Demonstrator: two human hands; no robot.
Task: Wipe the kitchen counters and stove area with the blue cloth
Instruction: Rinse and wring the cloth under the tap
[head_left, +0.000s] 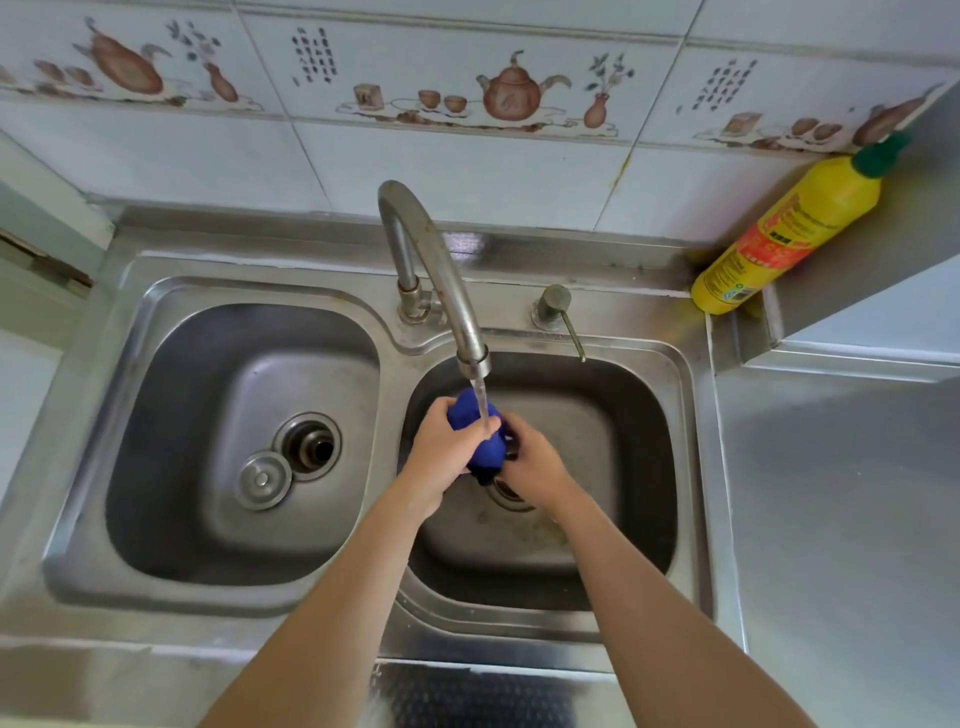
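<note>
The blue cloth (480, 434) is bunched into a tight wad over the right basin (613, 415) of the steel sink, directly under the thin stream running from the faucet (436, 270). It looks soft and limp, and now that water is soaking it, it will likely be heavier, drippy and a little slick, so it is best held by squeezing the whole bundle rather than a corner; nothing about it seems fragile. The left hand (441, 449) curls round the cloth's left side and the right hand (530, 454) grips its right side, so the cloth sits pressed between the two, above the drain. The step appears to be wetting or rinsing before any wiping of the tabletop (841, 519) to the right. In the left basin (171, 415) a round metal plug (263, 479) lies just beside its open drain. A yellow bottle (789, 228) with a green cap leans in the back right corner against the tiled wall (467, 145).
</note>
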